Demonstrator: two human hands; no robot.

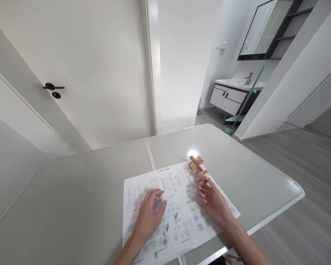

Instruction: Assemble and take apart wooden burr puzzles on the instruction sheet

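A printed sheet of diagrams (pixel 179 209) lies flat on a grey table (pixel 85 191). My left hand (pixel 150 213) rests palm down on the sheet, fingers loosely spread, holding nothing. My right hand (pixel 212 200) lies on the sheet's right part with its fingers stretched toward a wooden interlocking puzzle (pixel 199 168). The fingertips are at the puzzle's near end; I cannot tell whether they touch it. The puzzle is made of crossed light wooden bars and sits at the sheet's far right corner.
The table's rounded right edge (pixel 298 187) drops to a wooden floor. A white door with a black handle (pixel 53 87) stands behind the table. A doorway at the right shows a washbasin cabinet (pixel 228 97) and a green mop (pixel 246 97).
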